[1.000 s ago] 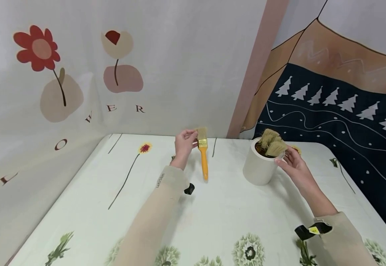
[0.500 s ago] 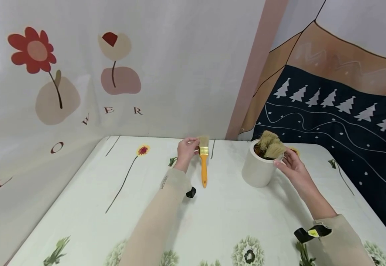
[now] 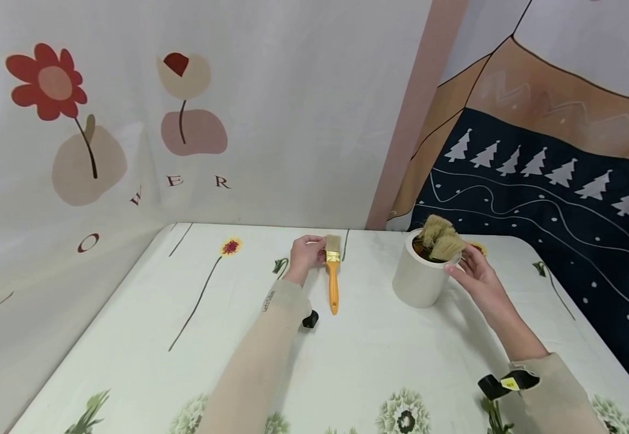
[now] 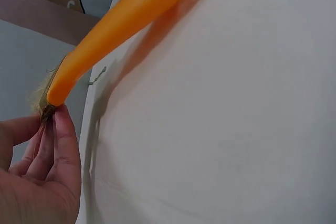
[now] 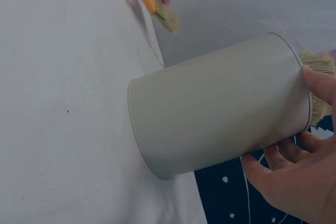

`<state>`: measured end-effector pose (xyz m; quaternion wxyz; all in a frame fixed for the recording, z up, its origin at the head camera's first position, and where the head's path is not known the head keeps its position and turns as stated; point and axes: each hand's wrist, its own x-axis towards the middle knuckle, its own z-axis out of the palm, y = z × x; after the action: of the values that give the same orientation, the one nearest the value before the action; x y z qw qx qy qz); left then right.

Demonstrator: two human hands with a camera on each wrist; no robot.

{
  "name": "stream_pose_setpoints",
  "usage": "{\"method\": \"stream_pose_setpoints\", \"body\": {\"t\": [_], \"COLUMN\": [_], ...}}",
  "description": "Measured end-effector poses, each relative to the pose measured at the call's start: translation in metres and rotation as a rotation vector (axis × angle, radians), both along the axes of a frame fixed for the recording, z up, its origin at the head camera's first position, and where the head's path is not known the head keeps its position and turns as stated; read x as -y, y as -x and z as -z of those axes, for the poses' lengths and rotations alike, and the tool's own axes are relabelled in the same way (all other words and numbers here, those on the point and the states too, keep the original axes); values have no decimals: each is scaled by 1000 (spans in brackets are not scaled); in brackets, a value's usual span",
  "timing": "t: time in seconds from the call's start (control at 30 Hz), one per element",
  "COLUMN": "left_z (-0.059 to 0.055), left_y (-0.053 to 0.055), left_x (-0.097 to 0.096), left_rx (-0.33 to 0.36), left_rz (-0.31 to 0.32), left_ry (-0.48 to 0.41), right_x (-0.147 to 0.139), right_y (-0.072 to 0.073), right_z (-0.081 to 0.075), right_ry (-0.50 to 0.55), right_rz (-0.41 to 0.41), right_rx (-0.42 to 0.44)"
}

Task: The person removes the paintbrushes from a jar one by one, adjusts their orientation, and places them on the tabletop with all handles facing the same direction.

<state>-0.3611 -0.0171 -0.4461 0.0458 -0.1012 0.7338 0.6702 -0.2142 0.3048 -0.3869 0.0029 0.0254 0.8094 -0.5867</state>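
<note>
Standing on the tabletop (image 3: 369,349), which wears a white, flower-printed cloth, the white cylindrical container (image 3: 417,280) of smooth, uncertain material is held near its rim by the curled right hand (image 3: 477,278). That hold is high and one-sided, so a sideways pull could tip it and spill the tan, bristly tufts (image 3: 439,238) leaning over its rim. Well apart from it, the left hand (image 3: 305,256) pinches the bristle end of a flat paintbrush with an orange handle and gold-coloured metal collar (image 3: 333,276). No fingers support the handle, so its weight could twist the brush loose, and hairs might shed.

The largest writing is the dark red capitals L, O, W, E, R (image 3: 219,182) on the pale fabric backdrop (image 3: 282,120). The beige left sleeve (image 3: 257,352) carries blurred print, seemingly "LetsSlim". Smallest is the yellow label (image 3: 510,383) on the black right-wrist device (image 3: 492,387), illegible here.
</note>
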Motion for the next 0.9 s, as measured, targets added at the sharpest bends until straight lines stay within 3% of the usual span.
{"method": "stream_pose_setpoints", "body": {"t": [0.53, 0.9], "left_z": [1, -4], "left_y": [-5, -8], "left_x": [6, 14], "left_rx": [39, 40], "left_rz": [32, 52], "left_ry": [94, 90], "right_x": [0, 1], "right_y": [-2, -2], "right_z": [1, 0], "right_ry": [-6, -1], "right_rz": [-3, -4], "right_rx": [-13, -11]}}
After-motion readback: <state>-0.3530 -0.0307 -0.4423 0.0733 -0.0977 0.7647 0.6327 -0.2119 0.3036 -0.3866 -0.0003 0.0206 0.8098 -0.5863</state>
